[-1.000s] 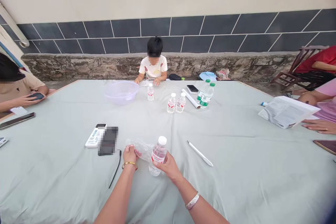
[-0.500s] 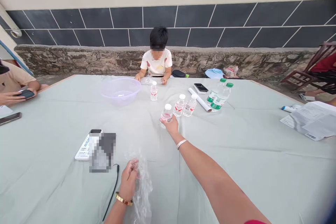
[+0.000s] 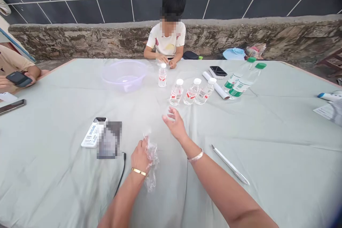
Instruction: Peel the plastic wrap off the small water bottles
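Observation:
Crumpled clear plastic wrap (image 3: 152,153) is gripped by my left hand (image 3: 140,156), low over the near middle of the table. My right hand (image 3: 175,124) holds nothing; its fingers are apart and a little blurred. Just beyond its fingertips stands a small water bottle (image 3: 176,93) with a white cap and a red-marked label. Beside it to the right are two more of the same kind, a second bottle (image 3: 191,94) and a third bottle (image 3: 205,94). Another small bottle (image 3: 162,77) stands farther back, close to the person across the table.
On the cloth-covered table (image 3: 66,185) are a lilac basin (image 3: 107,78), two large green-capped bottles (image 3: 240,87), a paper roll (image 3: 220,91), a device (image 3: 218,72), a white phone (image 3: 92,135), a black cord (image 3: 121,174) and a white pen (image 3: 229,164). A person (image 3: 168,42) sits opposite.
My right hand has let go of the small bottle, which now stands by the other two, and has drawn back. The plastic in my left hand is more bunched up. The view has tipped down.

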Tool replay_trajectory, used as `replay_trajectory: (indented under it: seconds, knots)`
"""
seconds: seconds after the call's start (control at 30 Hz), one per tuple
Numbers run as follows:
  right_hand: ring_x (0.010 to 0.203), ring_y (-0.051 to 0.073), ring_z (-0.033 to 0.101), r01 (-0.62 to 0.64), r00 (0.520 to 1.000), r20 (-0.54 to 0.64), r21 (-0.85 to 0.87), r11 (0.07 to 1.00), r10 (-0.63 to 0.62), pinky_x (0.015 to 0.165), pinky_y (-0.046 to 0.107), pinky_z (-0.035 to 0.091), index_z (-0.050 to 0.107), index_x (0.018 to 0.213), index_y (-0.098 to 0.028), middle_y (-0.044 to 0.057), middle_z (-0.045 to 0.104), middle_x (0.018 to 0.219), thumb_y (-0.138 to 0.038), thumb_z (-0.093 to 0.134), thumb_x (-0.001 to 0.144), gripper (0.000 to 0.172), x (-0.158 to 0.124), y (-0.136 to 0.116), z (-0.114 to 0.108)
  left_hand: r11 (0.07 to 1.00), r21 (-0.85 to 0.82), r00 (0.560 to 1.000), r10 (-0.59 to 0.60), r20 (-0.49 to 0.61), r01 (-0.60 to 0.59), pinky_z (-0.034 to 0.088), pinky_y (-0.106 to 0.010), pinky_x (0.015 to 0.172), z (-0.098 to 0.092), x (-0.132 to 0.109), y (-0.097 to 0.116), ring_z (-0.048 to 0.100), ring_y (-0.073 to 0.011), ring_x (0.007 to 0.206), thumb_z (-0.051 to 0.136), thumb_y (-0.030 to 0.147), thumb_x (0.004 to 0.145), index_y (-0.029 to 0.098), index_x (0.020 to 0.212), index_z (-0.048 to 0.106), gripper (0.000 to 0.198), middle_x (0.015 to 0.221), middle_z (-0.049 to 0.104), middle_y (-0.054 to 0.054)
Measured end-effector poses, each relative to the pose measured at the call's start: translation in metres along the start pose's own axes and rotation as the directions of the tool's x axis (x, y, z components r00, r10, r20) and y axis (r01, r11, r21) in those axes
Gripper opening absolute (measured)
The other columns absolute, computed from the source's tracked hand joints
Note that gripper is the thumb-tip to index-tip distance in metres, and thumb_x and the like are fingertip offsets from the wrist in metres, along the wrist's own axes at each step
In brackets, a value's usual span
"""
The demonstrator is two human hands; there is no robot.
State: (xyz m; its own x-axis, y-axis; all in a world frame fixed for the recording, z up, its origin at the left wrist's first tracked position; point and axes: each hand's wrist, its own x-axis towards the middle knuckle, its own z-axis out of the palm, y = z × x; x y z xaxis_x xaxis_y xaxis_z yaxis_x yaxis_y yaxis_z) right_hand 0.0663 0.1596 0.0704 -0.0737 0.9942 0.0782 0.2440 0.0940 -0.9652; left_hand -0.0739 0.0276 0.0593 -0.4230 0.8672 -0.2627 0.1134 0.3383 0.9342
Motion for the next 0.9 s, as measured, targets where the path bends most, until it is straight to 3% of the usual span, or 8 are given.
replay_trajectory:
  seconds: [0.1, 0.17, 0.33, 0.47, 0.57, 0.67, 0.8, 0.9]
  knots:
    - [0.094, 0.02, 0.06, -0.093, 0.928, 0.368, 0.083, 0.992, 0.056, 0.074, 0.033, 0.051, 0.027, 0.143, -0.027, 0.015, 0.044, 0.135, -0.047, 0.074, 0.063, 0.095, -0.074, -0.003, 0.005, 0.957, 0.234, 0.985, 0.172, 0.015, -0.171, 0.041, -0.03, 0.08, 0.001, -0.003, 0.014, 0.054, -0.0312, 0.105, 0.072, 0.014, 0.058, 0.024, 0.112, 0.06, 0.056, 0.1, 0.059, -0.009]
    - [0.073, 0.015, 0.06, -0.188, 0.884, 0.448, 0.085, 0.978, 0.131, 0.065, 0.031, 0.052, 0.043, 0.134, -0.024, 0.01, 0.058, 0.115, -0.045, 0.073, 0.063, 0.081, -0.101, -0.003, 0.002, 0.927, 0.282, 0.968, 0.25, 0.027, -0.247, 0.041, -0.031, 0.081, -0.003, -0.008, 0.018, 0.055, -0.0303, 0.102, 0.074, 0.013, 0.055, 0.021, 0.111, 0.06, 0.059, 0.1, 0.059, -0.009]
    - [0.052, 0.012, 0.054, -0.332, 0.917, 0.284, 0.154, 0.931, 0.28, 0.053, 0.028, 0.05, 0.064, 0.088, -0.02, -0.003, 0.058, 0.065, -0.036, 0.062, 0.069, 0.024, -0.109, -0.005, -0.03, 0.983, 0.104, 0.986, 0.143, 0.089, -0.152, 0.046, -0.026, 0.062, -0.025, -0.016, 0.017, 0.055, -0.0151, 0.066, 0.077, 0.027, 0.053, 0.02, 0.101, 0.059, 0.052, 0.069, 0.052, 0.004]
    - [0.052, 0.012, 0.056, -0.426, 0.9, 0.209, 0.239, 0.872, 0.382, 0.051, 0.026, 0.048, 0.061, 0.089, -0.021, -0.002, 0.062, 0.069, -0.027, 0.062, 0.067, 0.022, -0.113, -0.007, -0.059, 0.985, -0.17, 0.998, -0.007, 0.065, 0.018, 0.036, -0.019, 0.04, -0.04, -0.023, 0.021, 0.028, -0.0045, 0.038, 0.071, 0.037, 0.061, 0.02, 0.12, 0.049, 0.065, 0.051, 0.029, 0.014]
    - [0.052, 0.01, 0.053, -0.447, 0.894, 0.16, 0.397, 0.802, 0.42, 0.047, 0.024, 0.043, 0.059, 0.087, -0.022, 0.001, 0.064, 0.079, -0.025, 0.061, 0.067, 0.02, -0.124, -0.005, -0.07, 0.956, -0.292, 0.992, 0.001, 0.13, 0.037, 0.038, -0.019, 0.044, -0.046, -0.034, 0.027, 0.025, -0.0039, 0.04, 0.068, 0.041, 0.066, 0.025, 0.135, 0.038, 0.077, 0.051, 0.026, 0.013]
    - [0.046, 0.008, 0.041, -0.467, 0.876, 0.141, 0.493, 0.734, 0.462, 0.041, 0.022, 0.033, 0.056, 0.092, -0.024, 0.0, 0.06, 0.075, -0.023, 0.06, 0.065, 0.028, -0.133, -0.005, -0.077, 0.951, -0.302, 0.955, 0.028, 0.295, 0.066, 0.043, -0.023, 0.053, -0.053, -0.044, 0.03, 0.027, -0.0048, 0.046, 0.064, 0.051, 0.069, 0.018, 0.124, 0.053, 0.065, 0.053, 0.024, 0.011]
    - [0.042, 0.007, 0.026, -0.456, 0.889, 0.186, 0.424, 0.783, 0.417, 0.04, 0.021, 0.02, 0.056, 0.098, -0.022, -0.005, 0.045, 0.059, -0.032, 0.057, 0.069, 0.031, -0.143, -0.017, -0.087, 0.987, 0.055, 0.897, 0.111, 0.428, -0.148, 0.047, -0.028, 0.068, -0.062, -0.05, 0.03, 0.037, -0.0077, 0.058, 0.076, 0.041, 0.058, 0.014, 0.12, 0.056, 0.07, 0.065, 0.035, 0.007]
    - [0.046, 0.008, 0.03, -0.329, 0.914, 0.313, 0.193, 0.924, 0.259, 0.044, 0.021, 0.023, 0.059, 0.1, -0.02, -0.005, 0.039, 0.057, -0.049, 0.048, 0.078, 0.038, -0.15, -0.034, -0.093, 0.745, 0.528, 0.878, 0.162, 0.452, -0.409, 0.045, -0.03, 0.078, -0.063, -0.054, 0.034, 0.048, -0.0133, 0.074, 0.076, 0.025, 0.057, 0.017, 0.126, 0.052, 0.074, 0.084, 0.049, 0.0]
